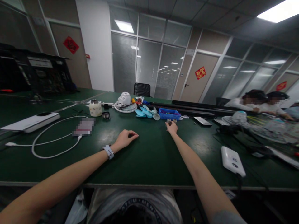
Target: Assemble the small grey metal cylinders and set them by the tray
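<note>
My left hand (125, 138), with a watch (108, 151) on its wrist, rests on the green table (149, 161). Its fingers curve loosely, with a gap between thumb and index finger, and I see nothing in it. Farther out, my right hand (172, 128) closes on a small grey cylindrical part (168, 121); the fingers partly cover it. A similar grey part (175, 121) is right beside it. Just behind stands a blue bin (168, 114) with small items inside. Light-blue fan blades (144, 112) lie left of the bin.
A white fan head with its grille (125, 106) lies at the back. On the left are a jar (95, 109), a blurred-out device (84, 127) on a white cable (35, 146), and a white box (31, 121). A white power bank (233, 161) lies right. Two people sit at far right.
</note>
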`<state>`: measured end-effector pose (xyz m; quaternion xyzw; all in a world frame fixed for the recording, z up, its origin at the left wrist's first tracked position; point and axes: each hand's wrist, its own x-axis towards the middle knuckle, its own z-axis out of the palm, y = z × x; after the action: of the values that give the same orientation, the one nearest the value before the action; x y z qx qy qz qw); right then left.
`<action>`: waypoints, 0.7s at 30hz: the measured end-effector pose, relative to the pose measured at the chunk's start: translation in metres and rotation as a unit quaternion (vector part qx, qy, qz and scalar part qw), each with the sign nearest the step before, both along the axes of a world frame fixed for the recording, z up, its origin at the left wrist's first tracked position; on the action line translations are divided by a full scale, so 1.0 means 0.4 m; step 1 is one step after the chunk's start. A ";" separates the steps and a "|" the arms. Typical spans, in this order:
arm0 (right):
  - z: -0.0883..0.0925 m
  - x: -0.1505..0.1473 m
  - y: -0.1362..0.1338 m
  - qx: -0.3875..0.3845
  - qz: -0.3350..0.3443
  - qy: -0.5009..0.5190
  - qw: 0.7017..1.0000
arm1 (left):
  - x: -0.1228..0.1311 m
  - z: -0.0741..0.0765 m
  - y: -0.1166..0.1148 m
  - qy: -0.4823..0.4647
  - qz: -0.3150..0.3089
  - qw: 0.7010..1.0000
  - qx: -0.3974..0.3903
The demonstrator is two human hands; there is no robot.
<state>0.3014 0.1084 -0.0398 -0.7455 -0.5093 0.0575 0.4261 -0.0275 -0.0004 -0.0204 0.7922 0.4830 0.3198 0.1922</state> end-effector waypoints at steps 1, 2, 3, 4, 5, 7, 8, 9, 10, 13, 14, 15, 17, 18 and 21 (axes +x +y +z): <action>0.001 -0.005 -0.007 0.000 -0.001 -0.003 1.000 | 0.000 0.003 -0.003 0.003 0.002 1.000 -0.001; 0.003 -0.013 -0.017 0.006 -0.005 -0.006 1.000 | 0.001 0.006 -0.005 0.005 0.004 1.000 -0.004; 0.008 -0.027 -0.032 0.024 -0.010 -0.011 1.000 | 0.001 0.007 -0.007 0.007 0.005 1.000 -0.006; 0.014 -0.045 -0.050 0.051 -0.013 -0.020 0.998 | 0.001 0.008 -0.008 0.009 0.005 1.000 -0.006; 0.020 -0.070 -0.072 0.085 -0.004 -0.033 0.996 | 0.001 0.007 -0.008 0.012 0.006 1.000 -0.004; 0.029 -0.131 -0.123 0.150 0.059 -0.064 0.985 | 0.000 0.002 -0.003 0.021 0.003 1.000 0.004; 0.032 -0.165 -0.150 0.162 0.120 -0.078 0.976 | 0.000 -0.003 0.001 0.025 -0.001 1.000 0.009; 0.032 -0.198 -0.174 0.158 0.187 -0.088 0.966 | -0.001 -0.009 0.007 0.024 -0.004 1.000 0.013; 0.031 -0.230 -0.195 0.137 0.251 -0.095 0.953 | -0.002 -0.015 0.013 0.016 -0.002 1.000 0.015; 0.022 -0.301 -0.231 0.051 0.367 -0.119 0.921 | -0.006 -0.034 0.031 -0.043 0.048 0.998 0.010; 0.019 -0.315 -0.234 0.027 0.383 -0.128 0.915 | -0.007 -0.039 0.035 -0.064 0.076 0.995 0.007; 0.016 -0.326 -0.235 0.007 0.392 -0.139 0.909 | -0.008 -0.043 0.040 -0.081 0.103 0.991 0.005; 0.009 -0.340 -0.232 -0.014 0.400 -0.156 0.903 | -0.009 -0.048 0.045 -0.095 0.138 0.986 0.003; 0.006 -0.345 -0.229 -0.016 0.402 -0.164 0.901 | -0.009 -0.050 0.046 -0.096 0.142 0.985 0.004; 0.005 -0.344 -0.217 0.001 0.411 -0.178 0.894 | -0.008 -0.051 0.047 -0.093 0.126 0.988 0.010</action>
<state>0.1640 0.0216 -0.0378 -0.4671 -0.8375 0.0934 0.2678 -0.0308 0.0183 -0.0407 0.6937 0.5554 0.4189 0.1868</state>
